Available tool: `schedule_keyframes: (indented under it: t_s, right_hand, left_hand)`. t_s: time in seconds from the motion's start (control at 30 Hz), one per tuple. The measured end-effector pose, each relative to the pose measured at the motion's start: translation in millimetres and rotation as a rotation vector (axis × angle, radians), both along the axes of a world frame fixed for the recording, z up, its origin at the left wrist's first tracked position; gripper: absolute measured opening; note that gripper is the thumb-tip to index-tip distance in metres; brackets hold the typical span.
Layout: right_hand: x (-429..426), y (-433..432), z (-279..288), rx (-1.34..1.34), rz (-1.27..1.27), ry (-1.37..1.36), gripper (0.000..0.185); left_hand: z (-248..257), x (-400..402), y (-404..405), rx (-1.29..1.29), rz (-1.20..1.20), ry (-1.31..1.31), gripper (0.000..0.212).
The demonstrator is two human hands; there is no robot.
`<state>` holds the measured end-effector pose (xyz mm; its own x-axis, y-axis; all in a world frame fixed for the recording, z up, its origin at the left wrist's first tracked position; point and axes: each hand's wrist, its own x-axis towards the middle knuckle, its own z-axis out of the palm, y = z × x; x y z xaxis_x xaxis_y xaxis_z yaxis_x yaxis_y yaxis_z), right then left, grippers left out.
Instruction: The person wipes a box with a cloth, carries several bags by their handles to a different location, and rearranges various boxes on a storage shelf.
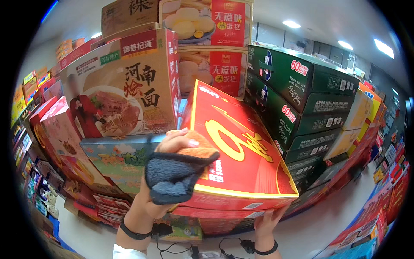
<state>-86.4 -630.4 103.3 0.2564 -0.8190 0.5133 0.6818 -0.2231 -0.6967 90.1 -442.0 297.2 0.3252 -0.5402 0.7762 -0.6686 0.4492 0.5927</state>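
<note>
My left hand [171, 144] grips a folded cleaning cloth [174, 176], orange on one face and grey on the other, with dark edging. The cloth lies against the left front part of a red carton [226, 129] with yellow trim and large yellow characters. My right hand [267, 223] holds the carton's lower front edge near its right corner, fingertips partly hidden beneath. The carton is tilted, its broad printed face towards me, among other stacked boxes. Both wrists wear black bands with cables.
Brown noodle cartons [119, 84] stand on the left above a light blue carton [116, 162]. Cake boxes [226, 73] rise behind, and green cartons [291, 94] are stacked close on the right. Shelved goods line the far left. Pale floor [336, 207] shows at lower right.
</note>
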Motion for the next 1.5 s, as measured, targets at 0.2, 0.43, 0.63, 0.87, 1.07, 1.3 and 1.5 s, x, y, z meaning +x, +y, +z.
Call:
schedule_keyframes:
  t_s: [0.2,0.43,0.63,0.87,1.07,1.3,1.5]
  right_hand:
    - [0.9,-5.9,-3.7,-0.031,-0.006,-0.009,0.092]
    - [-2.3,-13.4,22.1,-0.053,0.033,-0.004,0.093]
    - [-4.3,-26.6,34.1,-0.036,-0.028,0.013,0.103]
    - [-10.7,-42.6,61.6,-0.126,-0.061,0.052,0.102]
    - [-17.1,-43.5,71.8,-0.198,-0.152,0.094,0.089]
    - [-12.0,-53.3,72.5,-0.167,-0.069,0.026,0.083]
    - [-4.6,-28.3,66.8,-0.084,-0.1,0.013,0.08]
  left_hand:
    - [-4.9,-5.4,-13.1,-0.037,0.184,0.011,0.041]
    - [-10.7,-8.7,-11.8,-0.207,0.068,-0.003,0.08]
    - [-16.9,-14.2,-7.2,-0.098,0.204,-0.009,0.084]
    - [-27.0,-17.0,-1.2,-0.158,0.252,0.059,0.081]
    - [-27.8,-22.9,-1.0,-0.184,0.268,0.12,0.08]
    - [-20.6,-25.0,-5.2,-0.189,0.275,-0.02,0.078]
    - [-32.7,-11.4,-10.4,-0.323,0.32,-0.186,0.05]
